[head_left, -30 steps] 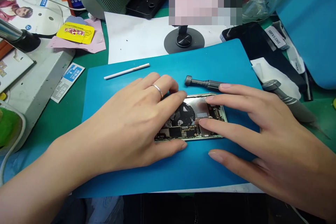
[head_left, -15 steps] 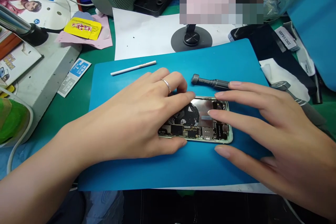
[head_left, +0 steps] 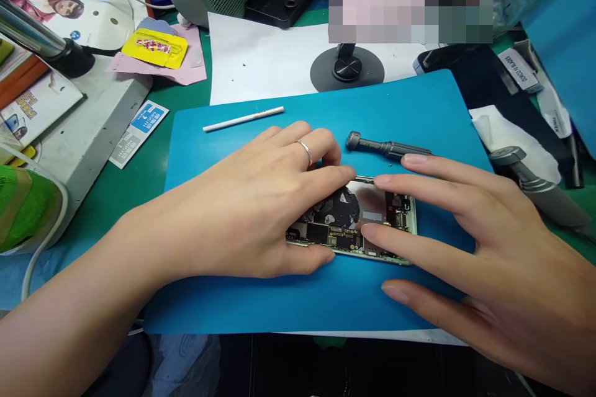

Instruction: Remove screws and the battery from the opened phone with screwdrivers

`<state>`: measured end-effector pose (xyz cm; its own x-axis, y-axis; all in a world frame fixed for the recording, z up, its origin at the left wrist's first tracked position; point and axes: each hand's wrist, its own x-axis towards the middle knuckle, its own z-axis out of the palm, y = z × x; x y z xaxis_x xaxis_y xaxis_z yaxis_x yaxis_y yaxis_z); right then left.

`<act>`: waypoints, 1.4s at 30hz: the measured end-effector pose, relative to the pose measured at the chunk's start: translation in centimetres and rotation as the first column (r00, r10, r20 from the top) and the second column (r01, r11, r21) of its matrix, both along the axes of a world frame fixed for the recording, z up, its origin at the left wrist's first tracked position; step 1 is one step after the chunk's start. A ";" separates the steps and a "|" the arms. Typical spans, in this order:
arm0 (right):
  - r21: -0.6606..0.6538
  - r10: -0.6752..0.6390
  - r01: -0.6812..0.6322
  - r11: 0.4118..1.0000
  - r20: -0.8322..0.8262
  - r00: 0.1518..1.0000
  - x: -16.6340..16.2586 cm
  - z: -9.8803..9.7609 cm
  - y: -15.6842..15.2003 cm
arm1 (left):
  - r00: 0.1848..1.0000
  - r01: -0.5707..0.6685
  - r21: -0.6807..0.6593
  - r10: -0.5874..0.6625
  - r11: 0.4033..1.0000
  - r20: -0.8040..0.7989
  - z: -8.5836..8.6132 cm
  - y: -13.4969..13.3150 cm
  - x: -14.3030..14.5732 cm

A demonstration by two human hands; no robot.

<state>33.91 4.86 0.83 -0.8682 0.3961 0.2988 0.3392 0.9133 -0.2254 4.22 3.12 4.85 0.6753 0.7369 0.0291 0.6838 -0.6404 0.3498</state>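
An opened phone [head_left: 342, 208] lies on a blue mat [head_left: 261, 307], its circuit board, black round patch and metal plate exposed. My left hand [head_left: 274, 205] is closed on the phone's left part, with the thumb on the near edge and the fingers at the far edge; it hides that end. My right hand [head_left: 493, 248] is spread over the phone's right end. One fingertip is at the far edge and another is over the board; whether they press on it I cannot tell. A dark screwdriver [head_left: 372, 144] lies beyond the phone, partly behind a right finger.
A white stick [head_left: 242, 119] lies on the mat at the far left. Behind stand a round black base [head_left: 347, 71] on white paper and a dark tray [head_left: 284, 0]. A grey tool [head_left: 526, 173] and crumpled white tissue [head_left: 493, 130] are at the right; a white box [head_left: 107, 111] is left.
My right hand's fingers have shifted; the one over the metal plate has come nearer to me, over the board. The phone's right end has turned slightly toward me. My left hand keeps its hold.
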 end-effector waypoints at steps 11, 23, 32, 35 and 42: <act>-0.005 -0.015 0.015 1.000 -0.035 0.999 -0.3 0.3 0.1 | 1.000 0.000 -0.012 0.000 1.000 0.019 -0.2 -0.1 0.0; -0.084 -0.122 0.119 0.989 -0.034 0.992 0.2 0.6 0.3 | 1.000 -0.009 -0.041 0.009 0.999 0.004 -0.1 -0.2 0.0; -0.121 -0.102 0.103 0.987 0.013 0.995 0.6 0.6 -0.1 | 1.000 -0.006 -0.037 0.006 0.999 0.006 -0.1 -0.2 0.2; -0.138 -0.138 0.136 0.981 -0.003 0.990 0.7 0.7 0.0 | 1.000 -0.013 -0.032 0.013 0.999 0.002 -0.1 -0.3 0.1; -0.120 -0.160 0.155 0.981 -0.034 0.986 0.4 0.6 0.1 | 0.999 -0.040 -0.041 0.040 0.998 -0.001 -0.2 -0.2 0.2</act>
<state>34.31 5.00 1.47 -0.7793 0.5613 0.2786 0.4646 0.8158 -0.3443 4.44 2.89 4.65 0.6450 0.7642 -0.0020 0.7089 -0.5974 0.3749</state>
